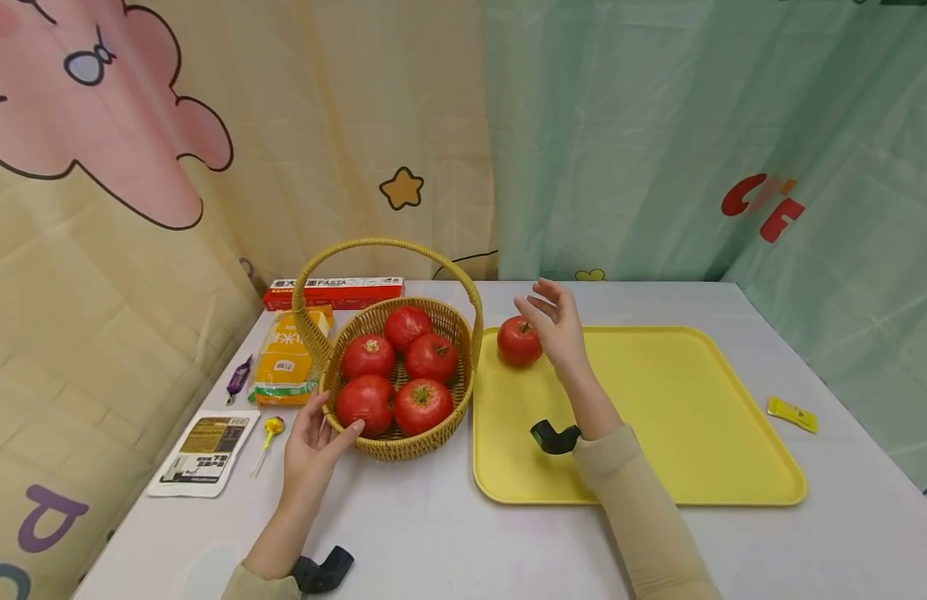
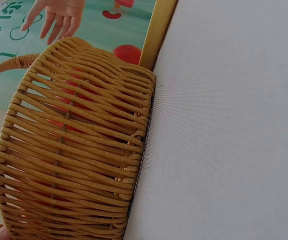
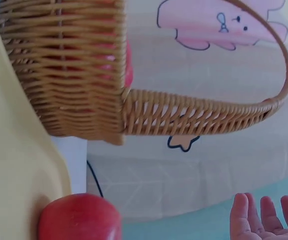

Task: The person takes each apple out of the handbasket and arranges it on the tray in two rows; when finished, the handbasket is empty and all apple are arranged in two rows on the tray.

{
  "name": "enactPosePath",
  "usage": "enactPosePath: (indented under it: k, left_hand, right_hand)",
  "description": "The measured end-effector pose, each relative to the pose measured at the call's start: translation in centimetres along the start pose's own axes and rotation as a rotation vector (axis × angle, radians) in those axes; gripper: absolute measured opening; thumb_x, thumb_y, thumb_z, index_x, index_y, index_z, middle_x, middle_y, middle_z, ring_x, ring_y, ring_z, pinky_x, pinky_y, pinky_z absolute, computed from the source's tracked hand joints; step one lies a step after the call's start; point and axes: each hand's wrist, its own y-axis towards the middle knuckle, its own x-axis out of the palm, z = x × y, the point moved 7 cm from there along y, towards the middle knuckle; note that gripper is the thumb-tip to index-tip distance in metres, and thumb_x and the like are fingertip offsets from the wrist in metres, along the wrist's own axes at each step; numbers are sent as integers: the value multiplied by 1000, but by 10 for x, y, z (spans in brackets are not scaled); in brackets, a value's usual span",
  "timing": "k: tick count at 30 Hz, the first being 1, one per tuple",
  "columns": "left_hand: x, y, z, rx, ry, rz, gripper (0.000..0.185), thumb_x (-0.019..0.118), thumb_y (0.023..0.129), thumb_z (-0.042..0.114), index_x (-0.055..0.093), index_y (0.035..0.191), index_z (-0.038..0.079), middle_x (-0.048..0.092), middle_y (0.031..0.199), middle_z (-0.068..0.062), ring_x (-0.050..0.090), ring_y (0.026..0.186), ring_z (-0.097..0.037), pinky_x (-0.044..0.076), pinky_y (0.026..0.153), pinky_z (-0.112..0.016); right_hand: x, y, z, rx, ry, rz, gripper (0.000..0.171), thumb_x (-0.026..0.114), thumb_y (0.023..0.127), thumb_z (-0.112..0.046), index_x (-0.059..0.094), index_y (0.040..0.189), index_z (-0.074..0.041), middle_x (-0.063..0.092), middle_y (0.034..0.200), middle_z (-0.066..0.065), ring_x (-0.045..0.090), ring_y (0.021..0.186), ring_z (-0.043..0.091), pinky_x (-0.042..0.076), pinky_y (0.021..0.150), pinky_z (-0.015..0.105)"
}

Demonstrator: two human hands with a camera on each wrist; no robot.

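A wicker basket (image 1: 403, 446) with a tall handle holds several red tomatoes (image 1: 432, 357). My left hand (image 1: 313, 437) rests against the basket's near rim with relaxed fingers, thumb at the wicker wall (image 2: 74, 150). One tomato (image 1: 519, 340) sits on the far left corner of a yellow tray (image 1: 673, 417). My right hand (image 1: 557, 321) hovers open just right of that tomato, fingers spread and holding nothing. In the right wrist view the tomato (image 3: 79, 217) lies on the tray beside the basket (image 3: 69, 70), with my fingertips (image 3: 263, 217) apart from it.
Left of the basket lie a yellow noodle packet (image 1: 287, 358), a red pasta box (image 1: 334, 292), a purple candy (image 1: 238, 379), a lollipop (image 1: 271, 429) and a white sachet (image 1: 204, 450). A small yellow sachet (image 1: 792, 413) lies right of the tray. Curtains hang behind the table.
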Motion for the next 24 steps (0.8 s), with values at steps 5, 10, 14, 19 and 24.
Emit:
enactPosePath:
  k: [5,10,14,19,24]
  left_hand:
    - [1,0,2,3,-5,-13,67,68,85,6,32,141,2,13,156,-2,17,141,-19,25,109,-28]
    - [1,-1,2,16,-9,-14,67,68,86,6,32,141,2,13,156,-3,17,141,-20,25,109,-28]
    - [0,0,0,49,-24,-13,64,67,86,6,33,140,2,13,156,-7,17,141,-22,27,108,-25]
    - [1,0,1,22,-21,-21,66,67,86,5,31,141,2,12,156,-4,17,141,-20,25,109,-28]
    - [2,0,1,11,-20,-24,67,67,86,4,30,141,1,11,156,-3,17,141,-18,25,109,-28]
  right_hand:
    - [17,-18,-30,-104,79,-80,50,65,90,-16,41,132,-4,49,127,8,51,115,20,46,98,31]
    - [42,-36,-40,-190,83,-176,43,65,89,-9,43,124,0,53,118,12,55,108,23,49,92,28]
    - [70,-46,-32,-185,7,-293,44,67,87,-11,43,123,1,52,118,14,55,107,27,49,92,36]
    - [94,-52,-12,-140,-123,-428,49,70,85,-23,46,124,-7,53,121,13,54,109,30,48,94,41]
    - [106,-53,9,-135,-227,-565,54,72,84,-28,46,126,-5,53,122,14,53,110,25,49,94,39]
